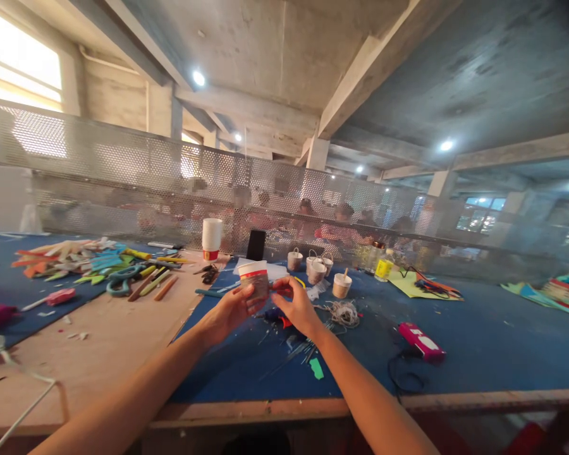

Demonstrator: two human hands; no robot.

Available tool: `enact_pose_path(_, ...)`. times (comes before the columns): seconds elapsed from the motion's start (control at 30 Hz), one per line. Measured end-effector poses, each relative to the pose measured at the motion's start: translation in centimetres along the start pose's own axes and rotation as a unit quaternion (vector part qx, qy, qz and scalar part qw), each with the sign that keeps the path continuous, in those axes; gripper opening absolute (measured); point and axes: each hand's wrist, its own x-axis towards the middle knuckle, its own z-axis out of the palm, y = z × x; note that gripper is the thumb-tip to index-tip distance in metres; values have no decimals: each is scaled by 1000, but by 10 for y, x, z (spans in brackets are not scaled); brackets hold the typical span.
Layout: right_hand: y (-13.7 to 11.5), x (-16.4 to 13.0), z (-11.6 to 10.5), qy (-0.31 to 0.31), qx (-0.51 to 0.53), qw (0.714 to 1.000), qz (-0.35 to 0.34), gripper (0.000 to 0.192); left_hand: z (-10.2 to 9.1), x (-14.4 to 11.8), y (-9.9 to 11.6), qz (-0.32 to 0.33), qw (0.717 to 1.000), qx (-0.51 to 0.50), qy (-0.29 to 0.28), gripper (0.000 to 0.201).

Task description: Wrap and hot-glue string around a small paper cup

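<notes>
The left hand (234, 309) has its fingers wrapped around the cup (256, 280) above the table (232, 379), hiding its lower left side, while a dark tool (271, 314) below the cup is partly covered by the right hand (298, 306). The right fingers curl just beside the cup's right side; whether they touch it or pinch anything, I cannot tell.
</notes>
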Motion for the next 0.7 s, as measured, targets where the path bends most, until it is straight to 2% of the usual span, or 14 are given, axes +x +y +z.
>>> enact_pose_path(0.13, -1, -11, -16, 31, -37, 999, 13, 13, -4, 1, 0, -6, 999, 32, 33, 34)
enact_pose_path(0.27, -1, -40, -42, 60, -115, 991, 23, 11, -5, 2, 0, 1, 995, 78, 59, 41)
enact_pose_path(0.47, 18, -81, -78, 107, -219, 970, 5, 12, -6, 5, 3, 23, 981, 149, 119, 50)
enact_pose_path(0.57, 28, -86, -86, 135, -220, 966, 10, 13, -6, 1, 10, 34, 971, 196, 132, 52)
enact_pose_path(0.7, 32, -85, -85, 146, -224, 963, 11, 14, -12, -12, 21, 68, 949, 273, 140, 55)
